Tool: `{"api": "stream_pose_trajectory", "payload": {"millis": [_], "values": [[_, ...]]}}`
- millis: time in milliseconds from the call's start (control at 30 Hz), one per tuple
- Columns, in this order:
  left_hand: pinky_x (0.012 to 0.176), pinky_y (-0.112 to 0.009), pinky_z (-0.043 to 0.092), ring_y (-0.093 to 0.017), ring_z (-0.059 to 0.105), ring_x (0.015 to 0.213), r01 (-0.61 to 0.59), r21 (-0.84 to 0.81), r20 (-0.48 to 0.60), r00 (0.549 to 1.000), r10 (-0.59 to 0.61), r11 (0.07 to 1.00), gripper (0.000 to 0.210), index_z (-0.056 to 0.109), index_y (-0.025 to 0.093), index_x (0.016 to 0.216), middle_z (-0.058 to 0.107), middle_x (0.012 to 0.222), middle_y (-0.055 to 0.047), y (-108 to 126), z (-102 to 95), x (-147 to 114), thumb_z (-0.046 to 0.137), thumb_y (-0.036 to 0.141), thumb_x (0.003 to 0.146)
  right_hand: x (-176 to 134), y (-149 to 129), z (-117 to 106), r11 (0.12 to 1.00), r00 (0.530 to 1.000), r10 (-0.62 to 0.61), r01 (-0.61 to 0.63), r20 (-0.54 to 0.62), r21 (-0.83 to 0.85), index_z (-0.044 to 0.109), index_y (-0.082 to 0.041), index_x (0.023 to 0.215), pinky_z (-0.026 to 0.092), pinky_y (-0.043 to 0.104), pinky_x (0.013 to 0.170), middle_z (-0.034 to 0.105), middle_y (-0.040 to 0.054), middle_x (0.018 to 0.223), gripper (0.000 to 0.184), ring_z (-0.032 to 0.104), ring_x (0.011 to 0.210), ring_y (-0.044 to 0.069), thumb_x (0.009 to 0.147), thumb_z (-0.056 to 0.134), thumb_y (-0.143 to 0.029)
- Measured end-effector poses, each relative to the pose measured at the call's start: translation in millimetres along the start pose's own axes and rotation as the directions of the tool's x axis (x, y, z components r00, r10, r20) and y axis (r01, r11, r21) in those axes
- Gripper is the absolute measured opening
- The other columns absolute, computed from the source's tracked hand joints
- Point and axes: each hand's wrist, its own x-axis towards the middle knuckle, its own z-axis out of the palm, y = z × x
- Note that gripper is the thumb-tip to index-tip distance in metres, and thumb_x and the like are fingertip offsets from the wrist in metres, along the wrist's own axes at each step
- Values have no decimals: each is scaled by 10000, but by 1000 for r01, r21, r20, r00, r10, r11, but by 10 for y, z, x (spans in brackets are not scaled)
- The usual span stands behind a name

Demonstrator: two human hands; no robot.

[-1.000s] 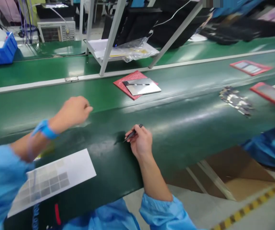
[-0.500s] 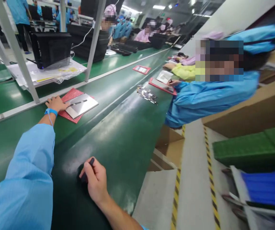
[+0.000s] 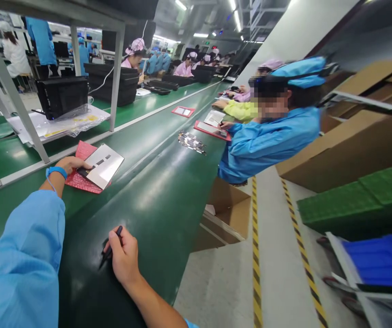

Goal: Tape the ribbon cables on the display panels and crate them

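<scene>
My left hand (image 3: 71, 166), with a blue wrist strap, grips the left edge of a flat silver-white display panel (image 3: 105, 167), thumb on top. A dark strip runs across the panel's back. The panel is tilted over a red bubble-wrap sheet (image 3: 84, 150), partly hidden beneath it. Nearer to me, my right hand (image 3: 126, 253) is closed round a slim black pointed tool (image 3: 105, 259), its tip slanting down to the left above the green bench. Whether it is tweezers or a pen, I cannot tell.
The green bench (image 3: 148, 191) runs away from me. A pile of small strips (image 3: 192, 142) lies midway along it. A co-worker in blue (image 3: 267, 141) sits at the right edge near a red sheet (image 3: 213, 130). A shelf post (image 3: 116, 82) stands left; a cardboard box (image 3: 230, 205) sits below.
My left hand has moved onto the panel's edge, and the panel has turned and tilted up off the red sheet. The black tool in my right hand now shows its pointed tip. The view has shifted.
</scene>
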Motion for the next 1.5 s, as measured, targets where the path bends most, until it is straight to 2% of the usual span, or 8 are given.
{"api": "stream_pose_trajectory", "payload": {"millis": [333, 467, 633, 767, 933, 1100, 1267, 1500], "values": [[755, -364, 687, -233, 780, 757, -114, -542, -67, 993, 93, 833, 115, 749, 124, 1011, 804, 886, -98, 422, -106, -1814, 767, 171, 908, 449, -76, -342, 911, 901, 264, -117, -344, 395, 635, -159, 996, 464, 205, 506, 615, -28, 766, 340, 535, 556, 89, 1087, 604, -486], [818, -351, 695, -244, 804, 886, -186, -684, -89, 981, 172, 706, 278, 782, 138, 1153, 828, 1080, -107, -139, 188, -2913, 773, 198, 882, 360, -252, -805, 874, 879, 374, -228, -295, 430, 672, -152, 1132, 577, 250, 622, 672, 15, 951, 304, 635, 711, 118, 1064, 677, -448], [833, -402, 685, -276, 805, 876, -59, -620, -50, 998, 36, 782, 464, 768, 155, 1159, 834, 1065, -106, -1168, 810, -3832, 853, 375, 759, -88, -458, -1364, 853, 863, 490, -444, -127, 273, 541, -183, 742, 560, 212, 513, 714, 61, 762, 401, 676, 595, 131, 1126, 451, -259], [858, -425, 660, -309, 800, 937, 72, -417, 10, 997, -75, 906, 366, 776, 142, 1068, 831, 1010, -122, -1629, 1023, -3998, 755, 428, 839, -288, -493, -1475, 851, 849, 525, -523, -58, 48, 570, -180, 754, 598, 241, 483, 781, 153, 777, 309, 756, 597, 206, 1058, 515, -173], [957, -568, 570, -461, 750, 1032, 88, 119, -82, 993, -79, 989, 289, 726, 169, 780, 777, 859, -164, -1691, 839, -3958, 755, 437, 885, -263, -465, -1334, 878, 891, 438, -453, -124, -155, 599, -161, 805, 546, 204, 409, 760, 123, 694, 235, 725, 505, 193, 1036, 560, -146], [1151, -672, 350, -502, 478, 1438, 33, 551, -335, 924, 185, 834, 422, 570, 136, 1410, 572, 1506, -283, -1739, 797, -3996, 548, 291, 1019, -139, -467, -1197, 882, 917, 347, -390, -194, -263, 587, -175, 786, 504, 172, 381, 702, 49, 600, 252, 672, 437, 153, 1031, 539, -135], [1145, -569, 361, -349, 457, 1472, -210, 833, -58, 887, 459, 511, 442, 575, 169, 1430, 554, 1595, -176, -2028, 904, -3922, 377, 113, 1038, -88, -482, -1097, 874, 926, 319, -369, -200, -315, 587, -186, 784, 487, 192, 360, 710, 64, 620, 250, 659, 438, 161, 1023, 520, -155], [1152, -520, 360, -305, 486, 1461, -237, 808, -58, 879, 473, 540, 498, 539, 104, 1476, 563, 1586, -181, -2148, 880, -3760, 352, 45, 1018, 60, -522, -803, 877, 926, 372, -373, -63, -303, 542, -200, 715, 495, 203, 401, 725, 94, 672, 321, 676, 494, 163, 1034, 533, -171]]}}
